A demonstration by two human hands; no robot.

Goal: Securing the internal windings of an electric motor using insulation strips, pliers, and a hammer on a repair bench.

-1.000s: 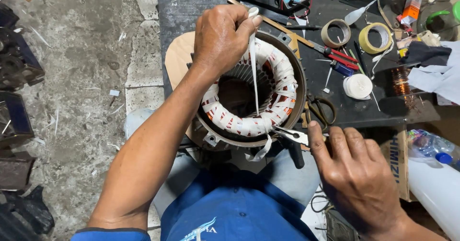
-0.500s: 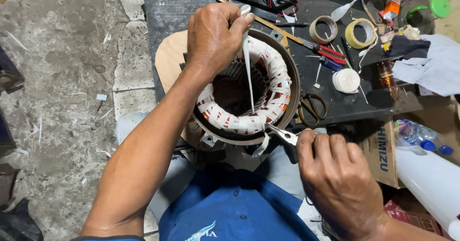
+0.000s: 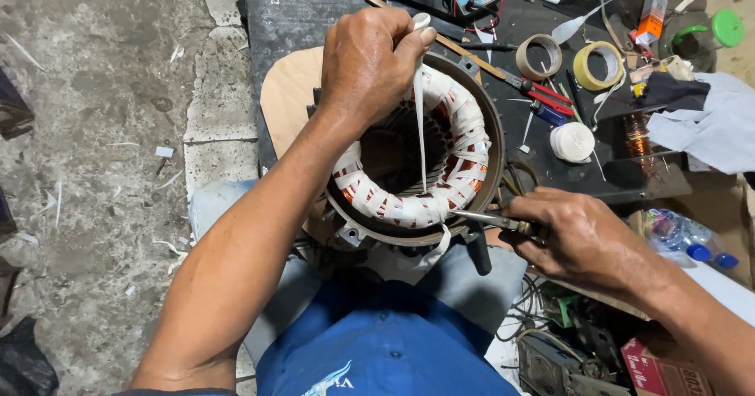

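The left hand (image 3: 370, 69) was clenched around the upper end of a white binding tape (image 3: 419, 128), pinching it between thumb and fingers and drawing it up taut from the near side of the winding. The tape looked thin, soft and limp, a thing that would only hold a line under tension and would probably slip unless gripped close to the end, as it was. The right hand (image 3: 586, 239) was closed on the handle of a slim metal tool (image 3: 484, 219), its tip resting at the winding's near edge where the tape came out. Between the hands sat the motor stator (image 3: 480, 168), propped against the person's lap: a round metal housing holding a ring of copper coils wrapped in white tape. It seemed heavy and rigid, best steadied by its rim, since the coils would likely mar easily. Beyond it lay two tape rolls (image 3: 570, 59) on a dark mat (image 3: 299, 11).
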